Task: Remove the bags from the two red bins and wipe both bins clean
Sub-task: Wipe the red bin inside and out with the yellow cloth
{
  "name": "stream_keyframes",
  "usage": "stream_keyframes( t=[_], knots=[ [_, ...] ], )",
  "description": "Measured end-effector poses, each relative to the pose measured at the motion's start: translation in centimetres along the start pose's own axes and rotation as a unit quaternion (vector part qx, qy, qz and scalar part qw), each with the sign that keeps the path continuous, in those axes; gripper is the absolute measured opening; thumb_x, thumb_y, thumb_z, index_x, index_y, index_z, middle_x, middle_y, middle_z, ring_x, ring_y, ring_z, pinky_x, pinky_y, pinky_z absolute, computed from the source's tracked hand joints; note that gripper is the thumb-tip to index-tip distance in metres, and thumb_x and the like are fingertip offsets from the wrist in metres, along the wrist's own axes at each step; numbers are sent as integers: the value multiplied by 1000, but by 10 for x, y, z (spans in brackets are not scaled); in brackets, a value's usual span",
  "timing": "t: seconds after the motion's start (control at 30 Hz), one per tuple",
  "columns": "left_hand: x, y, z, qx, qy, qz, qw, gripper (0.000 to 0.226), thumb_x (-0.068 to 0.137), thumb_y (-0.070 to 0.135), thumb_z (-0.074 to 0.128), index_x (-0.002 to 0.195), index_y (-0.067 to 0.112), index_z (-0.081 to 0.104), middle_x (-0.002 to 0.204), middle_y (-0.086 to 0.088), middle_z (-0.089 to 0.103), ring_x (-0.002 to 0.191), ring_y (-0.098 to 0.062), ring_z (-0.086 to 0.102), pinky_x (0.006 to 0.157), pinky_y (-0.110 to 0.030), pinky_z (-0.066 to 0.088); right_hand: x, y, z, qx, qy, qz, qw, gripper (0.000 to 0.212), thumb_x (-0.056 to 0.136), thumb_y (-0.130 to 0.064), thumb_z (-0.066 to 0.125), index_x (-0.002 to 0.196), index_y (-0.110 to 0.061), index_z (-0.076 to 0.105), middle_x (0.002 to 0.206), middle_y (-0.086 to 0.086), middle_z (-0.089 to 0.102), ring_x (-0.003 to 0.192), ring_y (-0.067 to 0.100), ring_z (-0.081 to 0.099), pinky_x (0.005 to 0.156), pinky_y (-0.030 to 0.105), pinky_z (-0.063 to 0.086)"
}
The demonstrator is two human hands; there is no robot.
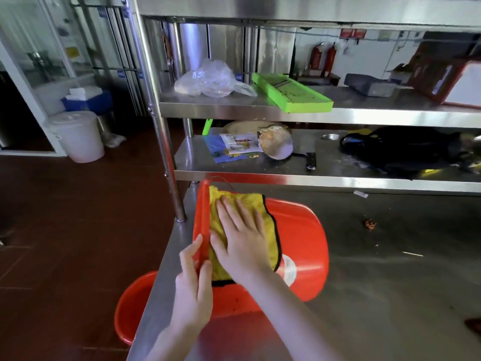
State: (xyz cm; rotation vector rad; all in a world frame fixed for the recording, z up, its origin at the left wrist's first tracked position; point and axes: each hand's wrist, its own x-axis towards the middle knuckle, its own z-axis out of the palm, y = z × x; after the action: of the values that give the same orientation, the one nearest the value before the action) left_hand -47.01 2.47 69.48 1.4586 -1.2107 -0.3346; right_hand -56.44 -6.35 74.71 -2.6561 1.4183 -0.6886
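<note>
One red bin [302, 246] lies on its side on the steel table [390, 282], its rim toward the table's left edge. A yellow cloth with black edging [263, 212] is spread over the bin's outer wall. My right hand [242, 238] presses flat on the cloth with straight fingers. My left hand [194, 282] grips the bin's rim, thumb on one side and fingers on the other. A second red bin [130, 306] stands on the floor below the table's left edge, partly hidden by the table. A crumpled clear plastic bag [208, 79] lies on the upper shelf.
A steel shelf rack [312, 113] stands behind the table, holding a green tray [291, 92], papers, a bowl, a knife [311, 161] and a black bag [400, 152]. Small scraps [370, 224] lie on the table. A white bucket [78, 136] stands on the dark red floor at the left.
</note>
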Motion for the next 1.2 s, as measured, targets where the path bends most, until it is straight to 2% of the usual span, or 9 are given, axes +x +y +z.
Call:
stream_keyframes(
  t=[0.1, 0.17, 0.3, 0.43, 0.57, 0.73, 0.97, 1.07, 1.2],
  knots=[
    [28, 17, -12, -27, 13, -44, 999, 36, 83, 40, 45, 117, 49, 42, 80, 17, 70, 58, -6, 63, 51, -19, 46, -5, 2, 0, -14, 16, 0, 1000, 64, 96, -53, 29, 153, -24, 26, 159, -8, 24, 149, 20, 16, 117, 52, 18],
    [70, 33, -9, 5, 37, -68, 997, 43, 83, 47, 48, 125, 45, 38, 83, 18, 70, 70, -3, 65, 60, -24, 48, -20, 0, 2, 4, 32, -11, 999, 64, 95, -53, 34, 153, -25, 27, 160, -9, 22, 149, 21, 14, 118, 52, 16],
    [141, 54, 18, 117, -40, -215, 969, 64, 93, 51, 46, 149, 29, 24, 133, -7, 57, 113, -29, 57, 92, -35, 46, -53, 0, 8, 1, 61, -59, 996, 62, 98, -56, 30, 153, -28, 24, 160, -11, 21, 150, 19, 11, 116, 52, 15],
    [135, 59, 33, 181, -83, -159, 967, 52, 100, 41, 39, 148, 24, 31, 115, -17, 64, 93, -36, 65, 84, -43, 54, -57, 40, 1, -8, 67, -44, 997, 67, 94, -59, 35, 153, -29, 25, 160, -9, 22, 149, 15, 16, 117, 48, 15],
    [96, 28, 18, 150, -86, -60, 983, 47, 102, 27, 40, 147, 38, 28, 67, -3, 60, 44, -13, 50, 51, -32, 46, -54, 106, -5, -60, 10, 105, 993, 74, 92, -68, 19, 155, -30, 14, 162, -11, 7, 150, 15, 6, 121, 42, 8],
    [41, -1, 13, 91, -22, -85, 992, 22, 99, 31, 42, 120, 37, 37, 60, 6, 61, 42, -10, 57, 41, -32, 47, -31, 133, -1, -42, -24, 225, 973, 74, 89, -66, 2, 155, -31, 3, 163, -13, -1, 150, 15, -5, 121, 49, 4],
    [54, -4, 10, 74, -16, -90, 993, 21, 94, 43, 51, 113, 37, 47, 69, 10, 68, 66, 2, 64, 52, -9, 45, -5, 12, 23, -19, 34, 17, 999, 59, 96, -49, 31, 147, -21, 38, 156, -3, 33, 148, 24, 19, 114, 59, 21],
    [61, 0, -7, 63, -13, -125, 990, 33, 86, 66, 42, 108, 42, 49, 73, 10, 70, 63, -8, 65, 47, -20, 46, -10, -3, 32, -27, 48, 2, 998, 55, 97, -49, 38, 144, -22, 43, 153, -4, 38, 148, 24, 22, 115, 57, 21],
    [106, 21, 2, 149, -20, -165, 975, 71, 77, 76, 45, 137, 39, 32, 103, 3, 62, 97, -24, 62, 77, -34, 47, -31, -4, 44, -42, 38, -45, 997, 57, 97, -52, 37, 147, -27, 37, 155, -8, 35, 149, 22, 17, 114, 55, 16]
  ],
)
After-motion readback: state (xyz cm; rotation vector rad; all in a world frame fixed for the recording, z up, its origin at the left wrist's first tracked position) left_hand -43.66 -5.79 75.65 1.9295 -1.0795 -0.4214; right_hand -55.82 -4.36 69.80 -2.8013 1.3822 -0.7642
